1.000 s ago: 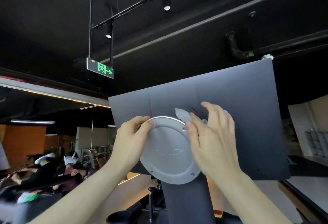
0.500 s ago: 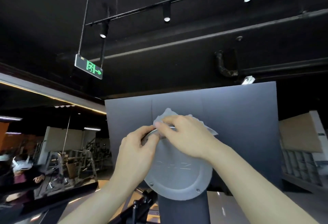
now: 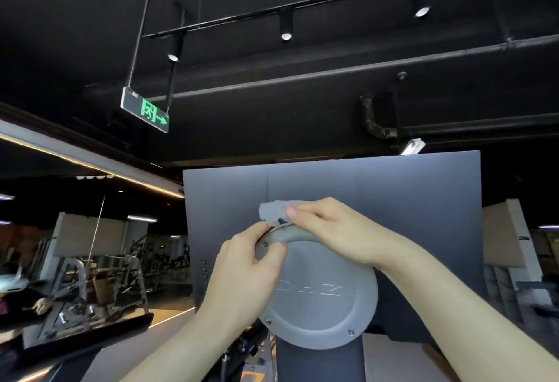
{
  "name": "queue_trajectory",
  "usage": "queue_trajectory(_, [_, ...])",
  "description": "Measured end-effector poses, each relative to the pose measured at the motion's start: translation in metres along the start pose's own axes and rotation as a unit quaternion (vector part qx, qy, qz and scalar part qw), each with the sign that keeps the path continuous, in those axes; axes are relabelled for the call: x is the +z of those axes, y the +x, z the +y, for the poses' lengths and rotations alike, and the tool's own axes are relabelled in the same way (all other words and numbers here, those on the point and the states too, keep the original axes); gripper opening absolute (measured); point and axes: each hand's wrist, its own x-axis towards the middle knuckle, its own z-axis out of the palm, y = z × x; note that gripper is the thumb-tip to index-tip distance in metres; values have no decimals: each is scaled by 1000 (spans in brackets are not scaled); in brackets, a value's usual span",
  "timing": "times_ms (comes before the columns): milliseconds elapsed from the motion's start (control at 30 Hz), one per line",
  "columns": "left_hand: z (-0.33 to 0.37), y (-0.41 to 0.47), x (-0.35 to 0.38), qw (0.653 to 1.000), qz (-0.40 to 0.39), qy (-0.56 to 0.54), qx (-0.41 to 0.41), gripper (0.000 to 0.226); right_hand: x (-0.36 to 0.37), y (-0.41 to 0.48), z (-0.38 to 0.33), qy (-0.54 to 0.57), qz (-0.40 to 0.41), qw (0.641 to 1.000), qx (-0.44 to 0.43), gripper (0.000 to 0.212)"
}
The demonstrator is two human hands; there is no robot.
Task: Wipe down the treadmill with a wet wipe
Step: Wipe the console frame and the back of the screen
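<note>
Head view: right hand (image 3: 338, 230) pinches pale crumpled wet wipe (image 3: 271, 210) against top rim of round grey plastic disc (image 3: 326, 306) on treadmill's dark grey flat panel (image 3: 408, 200); left hand (image 3: 242, 275) grips disc's upper-left rim, fingers curled, touching wipe.

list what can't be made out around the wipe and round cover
Head view only:
- wet wipe: mostly hidden under the right hand.
- round cover: upper left rim hidden by the left hand.
- lettering on the cover: too faint to read.
- people at far left: blurred.
</note>
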Motion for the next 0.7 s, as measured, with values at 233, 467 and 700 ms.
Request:
queue_trajectory(233, [-6, -7, 2, 1000, 4, 24, -14, 70, 80, -94, 30, 248, 258, 933, 47, 78])
queue_trajectory(467, [-9, -11, 7, 1000, 20, 5, -15, 68, 143, -105, 28, 340, 374, 861, 57, 78])
queue_trajectory(700, [-11, -7, 11, 998, 55, 16, 17, 62, 34, -44, 43, 160, 210, 963, -47, 27])
